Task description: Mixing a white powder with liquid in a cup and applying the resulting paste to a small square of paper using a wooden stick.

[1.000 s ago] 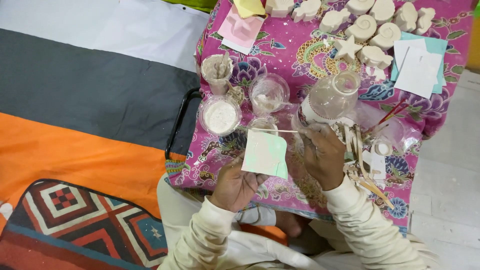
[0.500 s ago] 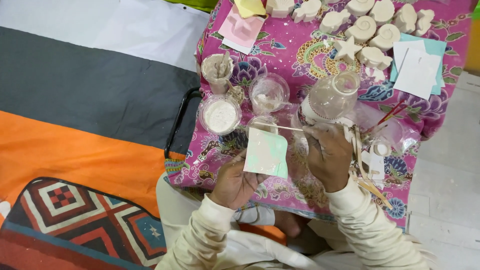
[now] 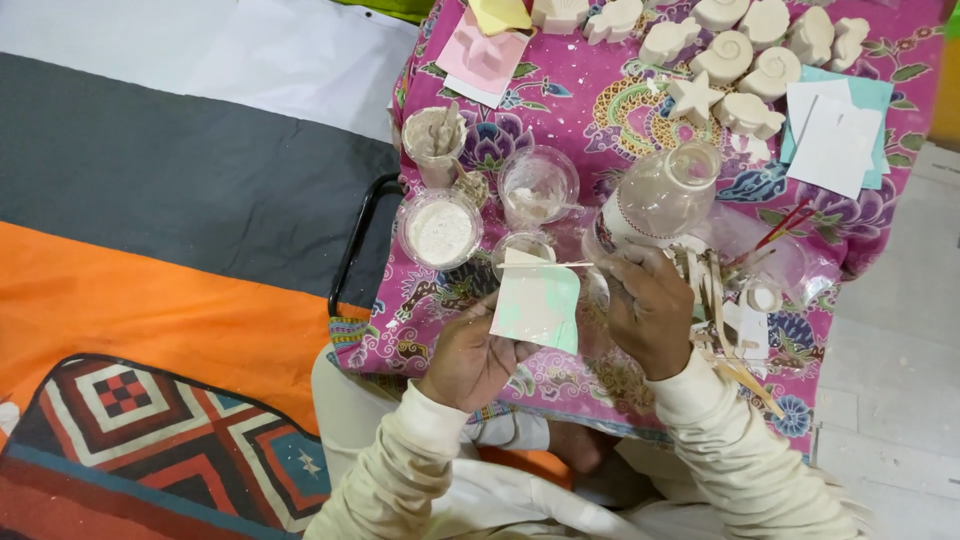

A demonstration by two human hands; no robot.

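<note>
Left hand (image 3: 470, 358) pinches mold (image 3: 537, 305), 6 o'clock of powder cup (image 3: 439, 230). Right hand (image 3: 650, 310) fingers pinch stick (image 3: 545, 265) across mold top. Step, likely: levelling fill. Next: steady, even scrape.

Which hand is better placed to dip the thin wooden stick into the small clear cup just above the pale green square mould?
Probably the right hand: it holds the thin wooden stick, whose tip lies over the small clear cup. The left hand is busy holding the pale green square mould.
</note>
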